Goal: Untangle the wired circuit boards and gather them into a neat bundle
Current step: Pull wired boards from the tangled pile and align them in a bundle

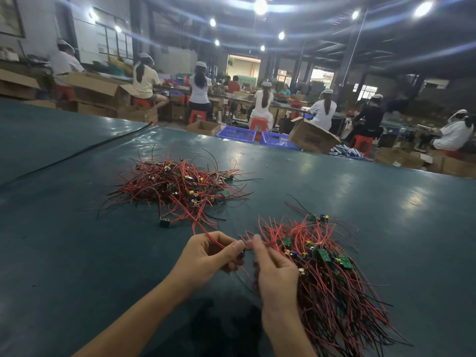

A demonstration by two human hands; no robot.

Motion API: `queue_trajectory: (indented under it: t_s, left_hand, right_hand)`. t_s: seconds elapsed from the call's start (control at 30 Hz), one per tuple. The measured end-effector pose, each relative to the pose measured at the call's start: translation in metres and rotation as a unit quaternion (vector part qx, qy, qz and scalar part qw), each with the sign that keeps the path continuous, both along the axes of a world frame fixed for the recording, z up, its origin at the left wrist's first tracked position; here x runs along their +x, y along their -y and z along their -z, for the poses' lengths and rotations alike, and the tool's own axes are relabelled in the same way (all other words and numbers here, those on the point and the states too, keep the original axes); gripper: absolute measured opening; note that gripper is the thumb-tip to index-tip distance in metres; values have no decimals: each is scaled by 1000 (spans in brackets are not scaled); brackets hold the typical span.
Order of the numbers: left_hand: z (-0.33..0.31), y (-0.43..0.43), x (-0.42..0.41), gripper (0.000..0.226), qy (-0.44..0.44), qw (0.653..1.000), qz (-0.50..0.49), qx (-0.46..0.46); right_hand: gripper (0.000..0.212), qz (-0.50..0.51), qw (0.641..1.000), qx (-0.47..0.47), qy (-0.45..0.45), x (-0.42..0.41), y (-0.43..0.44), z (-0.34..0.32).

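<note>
My table cover [77,240] is a dark teal sheet, looks like vinyl, glossy enough to mirror the lamps [260,6]. The tangled pile [177,184] on it is smooth plastic-coated red and black wire plus green boards. Behind the pile: matt brown cardboard boxes [313,136], blue plastic crates [235,132].

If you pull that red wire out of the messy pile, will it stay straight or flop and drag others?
Probably floppy: the red wire in the left hand curves back to the tangled pile. It may drag neighbours, since the strands cross and loop, unlike the bundle the right hand grips. Likely light: fingertips alone pinch it.
</note>
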State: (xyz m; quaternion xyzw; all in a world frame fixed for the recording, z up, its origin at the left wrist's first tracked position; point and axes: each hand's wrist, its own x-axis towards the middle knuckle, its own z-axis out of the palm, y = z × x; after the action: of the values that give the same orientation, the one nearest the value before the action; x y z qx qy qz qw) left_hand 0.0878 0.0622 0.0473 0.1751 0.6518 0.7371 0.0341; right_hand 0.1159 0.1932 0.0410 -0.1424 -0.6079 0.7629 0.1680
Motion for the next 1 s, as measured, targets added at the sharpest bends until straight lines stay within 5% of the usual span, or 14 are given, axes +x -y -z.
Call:
queue_trajectory:
  t_s: [0.1,0.27,0.37,0.53,0.73,0.87,1.0]
  left_hand:
    - [1,-1,0,27,-16,999,17,-37]
    - [-3,6,-3,19,2,999,27,-22]
    - [-4,5,-3,18,38,999,9,12]
    - [-2,-1,-4,27,136,975,-3,174]
    - [-2,-2,-8,21,152,968,-27,200]
    - [-6,3,-9,26,212,942,3,259]
    - [-8,2,-7,42,215,935,28,282]
  right_hand:
    - [33,-9,1000,18,-2,0,7,0]
    - [31,95,985,-144,-9,-2,-30,-11]
    - [28,110,980,-161,-44,0,-34,-12]
    - [29,81,982,-136,-100,3,-26,-15]
    - [59,38,969,-173,-173,8,-24,-17]
    - [76,8,960,-232,-155,5,-26,-14]
    - [70,-33,979,-170,-107,2,-15,-6]
